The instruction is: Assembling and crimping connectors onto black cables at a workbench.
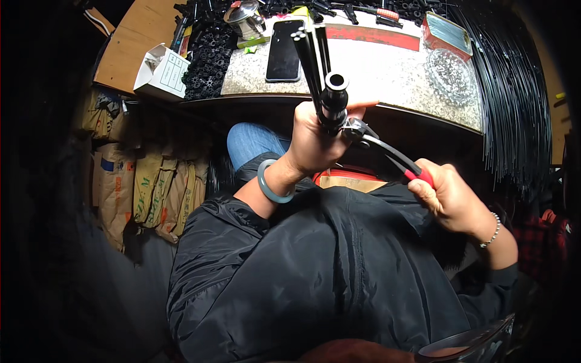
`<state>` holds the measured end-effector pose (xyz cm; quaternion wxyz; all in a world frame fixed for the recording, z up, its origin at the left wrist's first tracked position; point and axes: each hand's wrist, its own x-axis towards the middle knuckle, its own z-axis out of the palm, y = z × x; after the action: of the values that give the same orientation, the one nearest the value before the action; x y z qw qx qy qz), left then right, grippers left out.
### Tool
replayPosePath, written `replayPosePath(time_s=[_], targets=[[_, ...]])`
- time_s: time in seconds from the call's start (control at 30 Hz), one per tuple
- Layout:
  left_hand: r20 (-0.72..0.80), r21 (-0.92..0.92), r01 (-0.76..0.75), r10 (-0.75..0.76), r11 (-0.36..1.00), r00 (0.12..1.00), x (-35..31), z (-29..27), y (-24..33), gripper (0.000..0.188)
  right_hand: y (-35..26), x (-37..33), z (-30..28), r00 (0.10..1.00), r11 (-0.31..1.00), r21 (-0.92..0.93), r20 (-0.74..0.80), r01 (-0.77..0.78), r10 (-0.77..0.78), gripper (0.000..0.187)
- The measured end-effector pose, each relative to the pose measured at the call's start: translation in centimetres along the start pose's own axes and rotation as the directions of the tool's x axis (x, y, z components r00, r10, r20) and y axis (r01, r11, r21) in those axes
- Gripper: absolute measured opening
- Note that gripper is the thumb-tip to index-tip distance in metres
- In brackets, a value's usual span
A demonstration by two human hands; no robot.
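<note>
My left hand (315, 138) is closed around a black rod frame (333, 100), which looks like an umbrella frame: a hollow round tube end points up, and several thin black rods rise beside it. Red-handled pliers (387, 148) are gripped in my right hand (455, 196). Their jaws meet the frame's lower part, right beside my left fingers. What exactly the jaws bite on is too small to tell.
On the bench (375, 72) ahead lie a black phone (284, 51), a metal pot (245, 18), a clear dish (451, 75) and a tin (446, 35). Black small parts (212, 66), a white box (161, 71) and long black rods (511, 91) flank it. Paper sacks (115, 187) stand left.
</note>
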<state>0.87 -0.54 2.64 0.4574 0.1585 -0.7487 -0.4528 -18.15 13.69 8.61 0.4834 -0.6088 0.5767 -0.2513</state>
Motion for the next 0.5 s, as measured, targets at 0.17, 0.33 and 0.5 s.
replayPosePath(time_s=[0.17,0.33,0.5], targets=[[0.015,0.044,0.005,-0.006,0.999,1.000,0.5,-0.2,0.9,0.024,-1.7,-0.1,-1.2,0.995,0.947,-0.315,-0.093,-0.057,0.029,0.026],[-0.121,-0.255,0.223,-0.260,0.941,0.958,0.5,0.4,0.8,0.015,0.6,0.0,-0.2,0.964,0.983,-0.138,-0.216,0.124,-0.152,0.018],[-0.085,-0.159,0.212,-0.227,0.964,0.970,1.0,0.2,1.2,0.021,3.8,0.1,1.4,0.934,0.966,0.110,-0.303,0.232,-0.190,0.009]])
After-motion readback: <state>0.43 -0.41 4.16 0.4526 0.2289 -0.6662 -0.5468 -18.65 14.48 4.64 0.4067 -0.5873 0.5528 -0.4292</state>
